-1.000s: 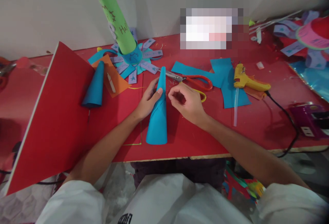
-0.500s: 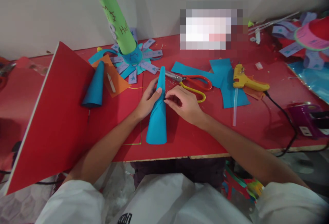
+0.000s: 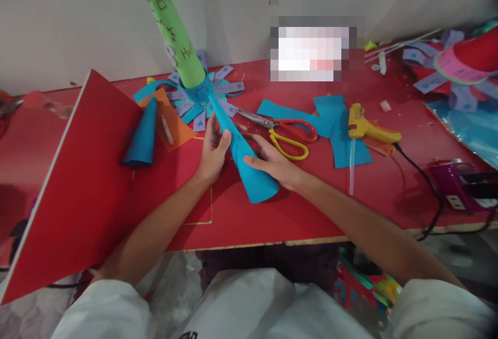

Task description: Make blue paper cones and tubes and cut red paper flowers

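A rolled blue foam-sheet cone [image 3: 249, 173] slants across the middle of the head view, its narrow tip up and left, its wide end toward me on the right. My left hand [image 3: 215, 148] is closed round the narrow half, thumb on top. Farther down, my right hand [image 3: 274, 163] grips the wide half with its thumb over the front and fingers behind. A pair of scissors [image 3: 286, 129] with one red and one yellow handle lies just beyond my right hand. Another blue cone [image 3: 140, 134] stands at the left against a red board [image 3: 73, 183].
A green lettered tube [image 3: 175, 33] rises from a blue and purple flower-shaped base. Blue offcuts [image 3: 342, 131] lie at the right under a yellow glue gun [image 3: 371, 127], whose cord runs to a purple box [image 3: 461, 186]. An orange piece [image 3: 167, 121] lies left.
The cone has swung from nearly upright to slanting, its wide end moving right. My right hand has gone from pinching at its edge to wrapping its lower part. The camera view shifted slightly.
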`<state>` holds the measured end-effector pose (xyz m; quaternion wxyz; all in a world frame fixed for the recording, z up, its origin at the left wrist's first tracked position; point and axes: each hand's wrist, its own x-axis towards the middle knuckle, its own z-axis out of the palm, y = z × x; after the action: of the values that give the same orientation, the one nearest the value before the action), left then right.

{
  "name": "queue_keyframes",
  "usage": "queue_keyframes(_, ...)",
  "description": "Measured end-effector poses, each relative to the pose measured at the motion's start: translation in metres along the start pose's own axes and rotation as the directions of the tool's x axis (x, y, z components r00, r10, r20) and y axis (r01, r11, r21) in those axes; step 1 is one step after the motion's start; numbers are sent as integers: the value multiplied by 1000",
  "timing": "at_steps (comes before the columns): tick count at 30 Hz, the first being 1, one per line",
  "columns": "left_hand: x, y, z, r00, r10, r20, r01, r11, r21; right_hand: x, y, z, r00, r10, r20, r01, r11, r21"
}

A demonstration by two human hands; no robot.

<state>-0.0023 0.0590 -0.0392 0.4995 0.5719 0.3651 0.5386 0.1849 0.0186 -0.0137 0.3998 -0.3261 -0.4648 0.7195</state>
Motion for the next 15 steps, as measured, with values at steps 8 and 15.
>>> queue_keyframes(8, -7, 1, 2, 957, 48, 284, -30, 997, -66, -2, -10, -2, 986, -51, -158, 54, 998, 18)
queue_keyframes(15, -7, 4, 2, 940, 49, 337, -43, 999, -26, 1, -11, -8, 950, -226, -216, 220, 974, -54)
